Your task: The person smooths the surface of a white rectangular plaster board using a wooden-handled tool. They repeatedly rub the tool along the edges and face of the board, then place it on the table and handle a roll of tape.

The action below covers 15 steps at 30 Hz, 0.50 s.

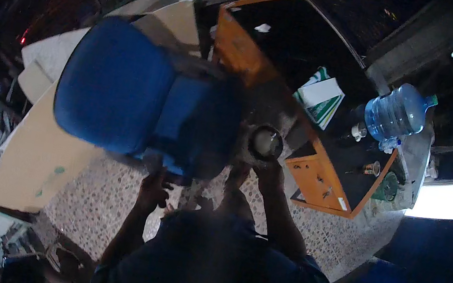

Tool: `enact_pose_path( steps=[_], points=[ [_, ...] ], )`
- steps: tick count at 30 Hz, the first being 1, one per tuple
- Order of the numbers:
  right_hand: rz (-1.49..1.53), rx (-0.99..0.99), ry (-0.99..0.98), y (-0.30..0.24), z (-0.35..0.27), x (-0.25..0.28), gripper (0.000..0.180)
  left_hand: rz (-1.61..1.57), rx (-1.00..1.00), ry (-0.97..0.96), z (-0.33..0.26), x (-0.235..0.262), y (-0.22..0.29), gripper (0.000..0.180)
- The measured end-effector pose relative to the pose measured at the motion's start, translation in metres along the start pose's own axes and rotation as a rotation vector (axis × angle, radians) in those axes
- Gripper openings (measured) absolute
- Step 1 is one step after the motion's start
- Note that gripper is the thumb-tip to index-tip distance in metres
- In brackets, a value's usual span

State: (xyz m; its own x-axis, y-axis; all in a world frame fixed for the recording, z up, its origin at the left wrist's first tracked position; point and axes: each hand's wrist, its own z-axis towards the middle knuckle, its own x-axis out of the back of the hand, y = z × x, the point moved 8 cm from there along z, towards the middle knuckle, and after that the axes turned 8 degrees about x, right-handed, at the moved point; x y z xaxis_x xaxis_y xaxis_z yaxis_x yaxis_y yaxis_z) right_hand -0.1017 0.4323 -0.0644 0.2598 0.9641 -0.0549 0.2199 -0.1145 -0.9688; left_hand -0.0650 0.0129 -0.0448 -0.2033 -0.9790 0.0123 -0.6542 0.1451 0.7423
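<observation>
Dark clothing (pixel 217 266) filled the lower centre. At centre, the right hand (pixel 270 174) gripped a round, dark-rimmed vessel (pixel 267 143). Lower left of centre, the left hand (pixel 153 194) was beside a blue chair (pixel 113 86); its grip could not be determined. Right of centre, a white label (pixel 342 203) was illegible.

Head camera: left one of a side-by-side fisheye pair, worn on the person's head, upright and unmirrored.
Facing: steeply down and forward, over the dark blue shirt (pixel 206 264) at the lower edge.
Nearest: that shirt; left hand (pixel 153 192) and right hand (pixel 271 174) sit farther off, near the centre.
Blue upholstered chair (pixel 119 84): seen from above, left of centre.
Wooden desk (pixel 239 48): upper right, its edges slanting.
Pebbled floor (pixel 88 196): farther below.
Rim: dark and rounded.
</observation>
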Motion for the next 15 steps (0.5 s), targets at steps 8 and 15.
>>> enact_pose_path(
  steps=[8,15],
  points=[
    [0.477,-0.144,0.757,-0.007,0.075,0.243,0.057,0.501,-0.301,0.108,0.140,-0.158,0.080,0.022],
    [-0.942,-0.019,0.497,-0.010,0.120,0.338,0.061,0.056,0.069,-0.157,0.206,-0.266,0.218,0.039]
  ],
)
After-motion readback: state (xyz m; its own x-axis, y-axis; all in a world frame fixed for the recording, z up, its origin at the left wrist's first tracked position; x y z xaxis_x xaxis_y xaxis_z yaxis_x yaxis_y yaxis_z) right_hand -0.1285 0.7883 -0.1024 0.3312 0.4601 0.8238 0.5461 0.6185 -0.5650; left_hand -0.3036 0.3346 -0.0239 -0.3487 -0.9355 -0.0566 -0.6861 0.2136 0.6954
